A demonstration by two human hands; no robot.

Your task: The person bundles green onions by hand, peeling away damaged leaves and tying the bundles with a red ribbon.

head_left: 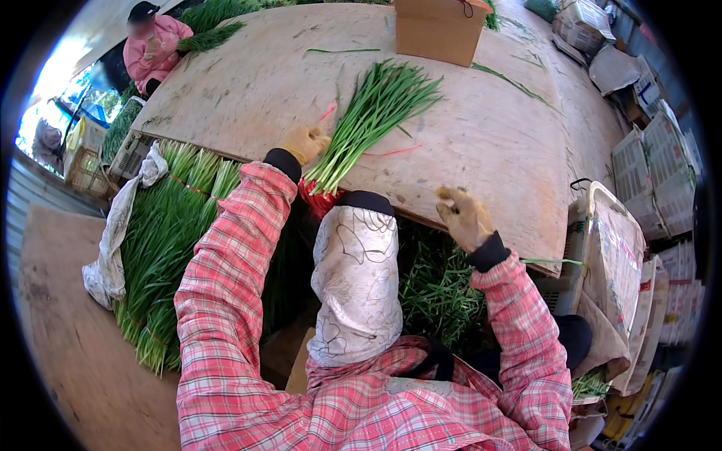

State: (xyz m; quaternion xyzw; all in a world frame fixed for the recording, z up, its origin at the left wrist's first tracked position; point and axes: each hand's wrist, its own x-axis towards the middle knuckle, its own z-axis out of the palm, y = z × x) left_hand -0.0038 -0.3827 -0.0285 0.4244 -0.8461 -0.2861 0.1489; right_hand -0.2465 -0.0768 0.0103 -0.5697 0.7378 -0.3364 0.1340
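Note:
A loose bunch of garlic chives (380, 113) lies on the wooden table, its pale cut ends toward me and its green leaves fanning away to the right. My left hand (304, 144), in a tan glove, is closed beside the stems on their left; whatever its fingers pinch is hidden. A thin red tie (395, 151) shows on the right of the bunch, and a cluster of red ties (322, 198) hangs at the table edge under the stem ends. Also gloved, my right hand (465, 218) hovers by the near table edge, fingers bent but apart, holding nothing visible.
Tied chive bundles (169, 240) are stacked at left beside a pale cloth (116, 233). A cardboard box (438, 31) stands on the far table. Loose greens (444, 289) lie below the edge. Crates (602, 248) line the right. Another person (153, 46) handles greens at far left.

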